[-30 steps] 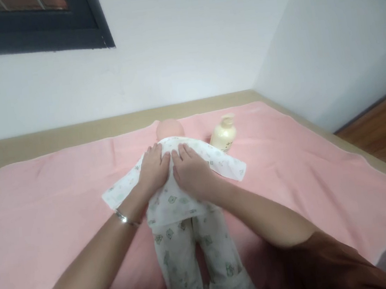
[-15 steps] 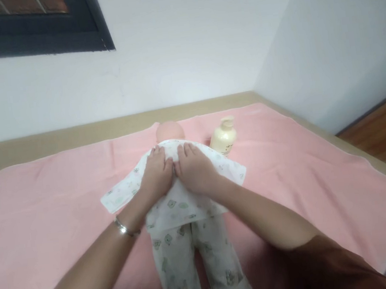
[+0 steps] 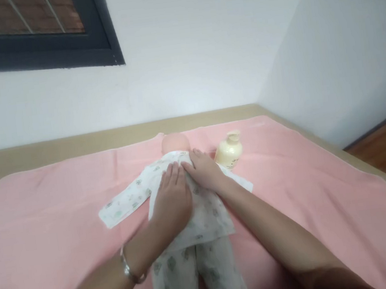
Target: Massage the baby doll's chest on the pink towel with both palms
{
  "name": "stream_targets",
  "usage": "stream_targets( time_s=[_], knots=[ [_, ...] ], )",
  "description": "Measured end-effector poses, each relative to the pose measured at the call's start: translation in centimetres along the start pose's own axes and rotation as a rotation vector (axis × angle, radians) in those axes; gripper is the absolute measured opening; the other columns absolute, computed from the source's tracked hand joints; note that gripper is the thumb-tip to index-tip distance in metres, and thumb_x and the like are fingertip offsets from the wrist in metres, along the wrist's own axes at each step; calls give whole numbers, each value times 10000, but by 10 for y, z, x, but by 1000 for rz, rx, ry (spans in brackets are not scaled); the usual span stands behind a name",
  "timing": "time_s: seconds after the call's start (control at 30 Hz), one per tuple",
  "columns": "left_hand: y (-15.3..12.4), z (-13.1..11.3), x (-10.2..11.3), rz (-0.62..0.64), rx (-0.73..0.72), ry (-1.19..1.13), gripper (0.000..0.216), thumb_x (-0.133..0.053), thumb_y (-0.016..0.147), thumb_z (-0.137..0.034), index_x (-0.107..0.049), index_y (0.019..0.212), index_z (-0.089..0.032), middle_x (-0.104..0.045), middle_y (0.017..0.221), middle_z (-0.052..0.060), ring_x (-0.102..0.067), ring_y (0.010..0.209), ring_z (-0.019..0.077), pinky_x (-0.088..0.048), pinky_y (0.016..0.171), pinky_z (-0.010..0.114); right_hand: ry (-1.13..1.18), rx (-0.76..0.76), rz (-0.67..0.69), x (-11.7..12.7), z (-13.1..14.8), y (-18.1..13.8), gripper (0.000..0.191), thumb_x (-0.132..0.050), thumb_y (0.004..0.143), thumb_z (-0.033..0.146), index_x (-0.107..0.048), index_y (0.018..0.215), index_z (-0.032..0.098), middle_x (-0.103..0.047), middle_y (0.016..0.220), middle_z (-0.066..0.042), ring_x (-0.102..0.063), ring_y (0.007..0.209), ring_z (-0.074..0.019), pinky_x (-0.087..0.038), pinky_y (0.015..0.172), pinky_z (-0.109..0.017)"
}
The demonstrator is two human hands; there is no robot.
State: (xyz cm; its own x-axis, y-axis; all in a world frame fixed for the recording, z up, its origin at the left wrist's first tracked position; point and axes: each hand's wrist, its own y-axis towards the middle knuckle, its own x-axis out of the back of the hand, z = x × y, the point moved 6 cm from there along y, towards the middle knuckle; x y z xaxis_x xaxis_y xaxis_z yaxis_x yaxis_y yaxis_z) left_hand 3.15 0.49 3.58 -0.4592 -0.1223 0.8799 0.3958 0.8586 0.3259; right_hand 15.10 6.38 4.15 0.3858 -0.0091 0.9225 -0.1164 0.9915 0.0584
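Observation:
A baby doll [image 3: 176,143] lies stretched out with its smooth head pointing away from me; I cannot tell which way its face points. It wears a white printed long-sleeved top [image 3: 206,222] and matching printed trousers [image 3: 179,277]. Flat on the middle of the top rests my left hand [image 3: 173,196], open, its fingers stretched toward the collar. My right hand [image 3: 206,168] is also open, lying over the doll's right-side shoulder area in view, close to the collar. The sleeve on the left spreads outward; most of the other is hidden behind my right hand and forearm.
A cream pump bottle [image 3: 229,151] stands just beyond the right sleeve. Beneath everything is a pink cloth [image 3: 62,202] on a beige surface [image 3: 56,147]. A white wall [image 3: 186,61] with a dark-framed window [image 3: 102,33] rises behind, and another wall is at right.
My left hand has slid back toward me and inward along the top. My right hand has shifted outward to the shoulder area. The view has tilted slightly upward.

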Motion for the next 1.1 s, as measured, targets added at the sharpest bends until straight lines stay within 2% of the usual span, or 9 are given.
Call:
stream_targets(
  time_s=[0.13, 0.27, 0.4, 0.5, 0.63, 0.77, 0.87, 0.97, 1.1],
  knots=[
    [17, 34, 1, 20, 124, -117, 580, -259, 999, -301, -459, 1482, -49, -421, 1604, 215, -360, 1536, 320, -324, 1264, 569, -151, 116, -77, 0, 30, -29, 596, -266, 1053, 312, -427, 1501, -47, -452, 1556, -279, -414, 1491, -369, -329, 1251, -525],
    [32, 65, 0, -12, 208, -98, 576, -247, 986, -306, -487, 1438, -40, -479, 1555, 237, -406, 1505, 337, -340, 1247, 581, -164, 291, -126, -4, 60, -56, 564, -334, 1023, 244, -431, 1522, -1, -384, 1600, -263, -350, 1531, -369, -320, 1272, -526],
    [30, 54, 4, -35, 158, 38, 585, -222, 977, -260, -521, 1390, 29, -522, 1501, 279, -451, 1468, 373, -357, 1234, 588, -25, 316, -52, -4, 54, -45, 548, -276, 1037, 236, -459, 1508, 21, -402, 1617, -188, -336, 1548, -295, -287, 1303, -461],
    [17, 27, 9, -22, 96, 154, 595, -218, 989, -247, -512, 1398, 69, -515, 1503, 291, -453, 1466, 383, -377, 1225, 589, 41, 171, 5, -1, 32, -21, 590, -289, 1048, 290, -370, 1541, -25, -344, 1641, -208, -300, 1561, -306, -253, 1310, -458],
    [5, 0, 13, 39, 28, 172, 568, -274, 973, -192, -487, 1444, 42, -488, 1544, 247, -407, 1505, 336, -378, 1247, 536, 71, 11, 52, 0, 9, -3, 682, -329, 1047, 388, -267, 1577, -37, -269, 1666, -220, -249, 1577, -324, -213, 1312, -476],
    [17, 20, 14, 93, 154, 40, 567, -277, 987, -225, -468, 1466, 11, -446, 1585, 217, -396, 1516, 304, -376, 1257, 501, -9, 42, 30, 2, 15, -10, 652, -309, 1053, 373, -311, 1565, -32, -339, 1643, -216, -312, 1553, -323, -233, 1305, -465],
    [30, 44, 13, 53, 244, -22, 541, -279, 987, -251, -512, 1416, -18, -510, 1538, 217, -453, 1480, 302, -396, 1235, 520, -124, 92, -37, 2, 31, -28, 613, -302, 1052, 328, -385, 1527, -50, -442, 1579, -242, -393, 1508, -346, -302, 1280, -475],
    [35, 56, 9, -18, 239, -34, 502, -271, 983, -261, -573, 1318, -39, -592, 1446, 223, -514, 1418, 317, -424, 1202, 549, -228, 184, -92, -4, 52, -50, 583, -361, 1024, 260, -416, 1510, -57, -446, 1557, -279, -411, 1494, -379, -358, 1252, -503],
    [31, 57, 3, -86, 213, -22, 516, -254, 978, -253, -549, 1316, 0, -583, 1433, 258, -528, 1386, 328, -421, 1198, 554, -245, 316, -92, -9, 65, -64, 571, -433, 960, 159, -452, 1498, -33, -420, 1567, -278, -385, 1507, -389, -377, 1243, -521]
  ],
)
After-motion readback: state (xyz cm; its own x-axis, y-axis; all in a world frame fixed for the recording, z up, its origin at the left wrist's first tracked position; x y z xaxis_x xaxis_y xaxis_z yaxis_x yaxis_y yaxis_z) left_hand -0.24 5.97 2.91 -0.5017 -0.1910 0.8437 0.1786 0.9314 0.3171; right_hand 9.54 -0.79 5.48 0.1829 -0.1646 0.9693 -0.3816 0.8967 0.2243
